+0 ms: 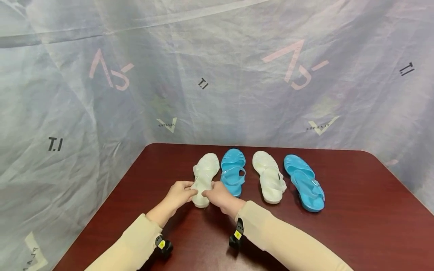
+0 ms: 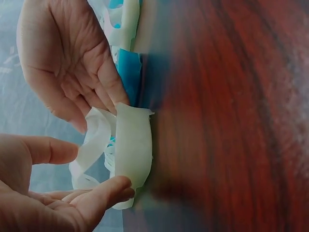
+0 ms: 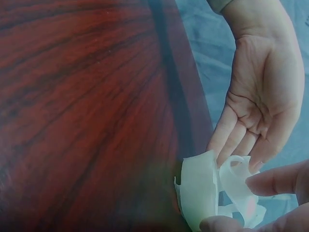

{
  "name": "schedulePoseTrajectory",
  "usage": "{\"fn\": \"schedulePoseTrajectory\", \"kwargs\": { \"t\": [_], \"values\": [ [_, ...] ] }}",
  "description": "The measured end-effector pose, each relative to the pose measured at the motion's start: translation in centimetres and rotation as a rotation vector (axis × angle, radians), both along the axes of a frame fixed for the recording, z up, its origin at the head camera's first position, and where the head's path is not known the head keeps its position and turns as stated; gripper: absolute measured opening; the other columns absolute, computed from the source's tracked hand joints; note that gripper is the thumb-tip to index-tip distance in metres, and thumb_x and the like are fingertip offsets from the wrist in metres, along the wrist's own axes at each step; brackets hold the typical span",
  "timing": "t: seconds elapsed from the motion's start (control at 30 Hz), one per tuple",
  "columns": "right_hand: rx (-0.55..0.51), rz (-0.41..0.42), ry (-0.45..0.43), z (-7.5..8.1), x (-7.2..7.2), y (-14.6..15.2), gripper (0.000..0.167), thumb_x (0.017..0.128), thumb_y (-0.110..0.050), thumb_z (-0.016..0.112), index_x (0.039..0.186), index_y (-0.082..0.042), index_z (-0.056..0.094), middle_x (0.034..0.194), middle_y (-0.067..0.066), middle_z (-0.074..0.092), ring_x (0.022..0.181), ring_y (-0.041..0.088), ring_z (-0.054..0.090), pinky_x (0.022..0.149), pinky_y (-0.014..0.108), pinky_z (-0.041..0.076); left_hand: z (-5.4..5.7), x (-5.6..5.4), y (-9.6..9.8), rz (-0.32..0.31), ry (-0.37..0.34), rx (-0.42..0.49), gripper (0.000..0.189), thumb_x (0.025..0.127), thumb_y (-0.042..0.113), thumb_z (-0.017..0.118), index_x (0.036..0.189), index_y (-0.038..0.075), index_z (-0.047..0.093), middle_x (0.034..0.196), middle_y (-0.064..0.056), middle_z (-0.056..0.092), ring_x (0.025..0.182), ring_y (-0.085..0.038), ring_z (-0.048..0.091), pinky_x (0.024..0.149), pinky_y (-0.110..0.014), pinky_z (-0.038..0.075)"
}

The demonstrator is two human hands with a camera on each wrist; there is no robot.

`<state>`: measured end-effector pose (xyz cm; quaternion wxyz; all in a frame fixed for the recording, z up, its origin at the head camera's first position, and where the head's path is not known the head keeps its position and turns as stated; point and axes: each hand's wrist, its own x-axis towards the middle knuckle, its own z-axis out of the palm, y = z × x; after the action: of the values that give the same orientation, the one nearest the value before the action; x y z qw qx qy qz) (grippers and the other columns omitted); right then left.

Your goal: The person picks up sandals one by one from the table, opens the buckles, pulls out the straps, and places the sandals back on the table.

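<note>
Sandals of jelly type, four in number, form a row across the table (image 1: 352,218). Leftmost white sandal (image 1: 204,180) has its toe pointing between 12 and 1 o'clock. At its 8 o'clock, the left hand (image 1: 179,194) pinches it near the heel, thumb on top; at its 4 o'clock, the right hand (image 1: 220,194) pinches the opposite side likewise. Heel contact with the table cannot be told. Towards 3 o'clock follow a blue sandal (image 1: 233,173), just beside, a second white sandal (image 1: 270,177) and a second blue sandal (image 1: 304,184), toe at 11 o'clock. Printed sheet (image 1: 234,98) hangs at 12 o'clock.
</note>
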<state>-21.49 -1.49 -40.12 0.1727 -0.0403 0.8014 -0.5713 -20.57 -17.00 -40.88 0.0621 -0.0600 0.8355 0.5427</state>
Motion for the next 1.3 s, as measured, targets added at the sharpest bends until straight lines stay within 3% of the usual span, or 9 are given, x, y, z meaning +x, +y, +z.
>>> {"fn": "schedulePoseTrajectory", "kwargs": {
  "t": [0.27, 0.5, 0.73, 0.97, 1.3],
  "values": [
    [0.01, 0.012, 0.006, 0.1, -0.4, 0.0, 0.063, 0.093, -0.007, 0.056, 0.145, 0.015, 0.027, 0.153, 0.029, 0.027, 0.14, 0.039, 0.031, 0.11, 0.049, 0.036, 0.2, -0.4, 0.1, 0.0, -0.005, 0.007, 0.046, 0.091, 0.007, 0.059, 0.133, -0.009, 0.051, 0.129, -0.026, 0.059, 0.116, -0.032, 0.061, 0.09, -0.039, 0.055],
    [-0.007, 0.025, 0.03, -0.1, -0.8, 0.1, 0.056, 0.093, -0.004, 0.051, 0.143, 0.014, 0.033, 0.143, 0.028, 0.043, 0.13, 0.037, 0.046, 0.104, 0.047, 0.043, 0.2, -0.9, 0.3, -0.004, -0.013, -0.013, 0.047, 0.09, 0.009, 0.06, 0.134, -0.008, 0.052, 0.128, -0.025, 0.06, 0.117, -0.031, 0.061, 0.09, -0.038, 0.055],
    [-0.007, 0.023, -0.002, -0.1, -1.2, 0.1, 0.061, 0.095, -0.007, 0.05, 0.146, 0.014, 0.025, 0.153, 0.028, 0.028, 0.139, 0.04, 0.033, 0.11, 0.05, 0.037, 0.2, -1.4, 0.3, 0.011, -0.019, -0.018, 0.048, 0.09, 0.009, 0.061, 0.134, -0.008, 0.051, 0.129, -0.024, 0.06, 0.118, -0.031, 0.06, 0.092, -0.038, 0.054],
    [0.003, 0.048, 0.002, -0.2, -1.3, 0.2, 0.06, 0.095, -0.007, 0.049, 0.146, 0.014, 0.026, 0.151, 0.029, 0.031, 0.139, 0.04, 0.033, 0.11, 0.051, 0.036, 0.0, -1.3, 0.3, 0.0, 0.006, -0.029, 0.049, 0.089, 0.008, 0.061, 0.134, -0.009, 0.05, 0.129, -0.027, 0.059, 0.118, -0.033, 0.06, 0.09, -0.038, 0.054],
    [0.039, 0.082, 0.031, -0.1, -1.5, 0.4, 0.059, 0.095, -0.007, 0.049, 0.145, 0.015, 0.027, 0.149, 0.029, 0.035, 0.136, 0.039, 0.038, 0.107, 0.05, 0.04, 0.3, -1.5, 0.3, 0.003, -0.011, -0.021, 0.047, 0.09, 0.008, 0.061, 0.133, -0.009, 0.052, 0.128, -0.025, 0.06, 0.116, -0.032, 0.061, 0.09, -0.038, 0.055]
  ]
}}
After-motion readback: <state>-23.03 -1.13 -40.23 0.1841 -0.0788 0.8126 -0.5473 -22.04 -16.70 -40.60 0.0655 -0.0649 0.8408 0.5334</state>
